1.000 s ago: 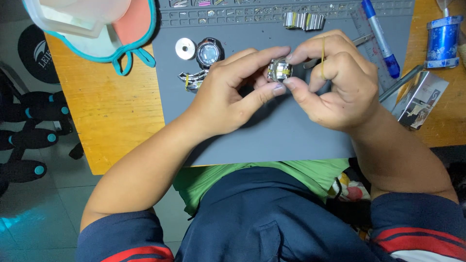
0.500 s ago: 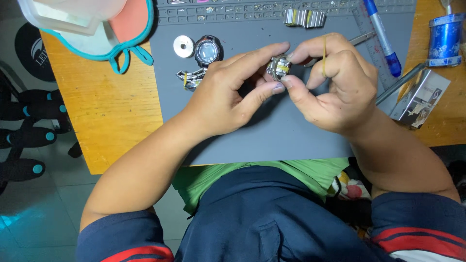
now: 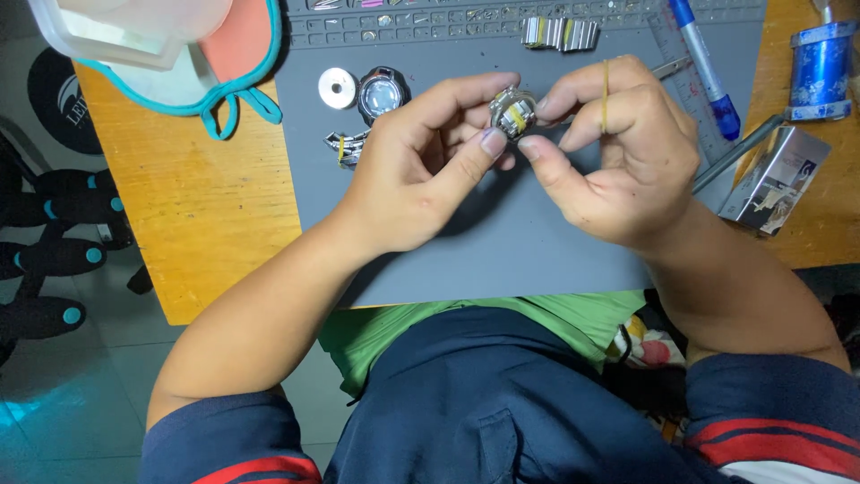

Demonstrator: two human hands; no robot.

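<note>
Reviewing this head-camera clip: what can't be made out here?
- Small metal part: pinched between left hand and right hand; fingertips cover most of it, so its kind is unclear.
- Clear tub: cut off by the top edge.
- Blue cylinder: top cropped.
- Parts in the grey mat slots: too small to identify.

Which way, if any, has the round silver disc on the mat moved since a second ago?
No: the silver disc still lies just left of the watch case on the grey mat, as before.
</note>
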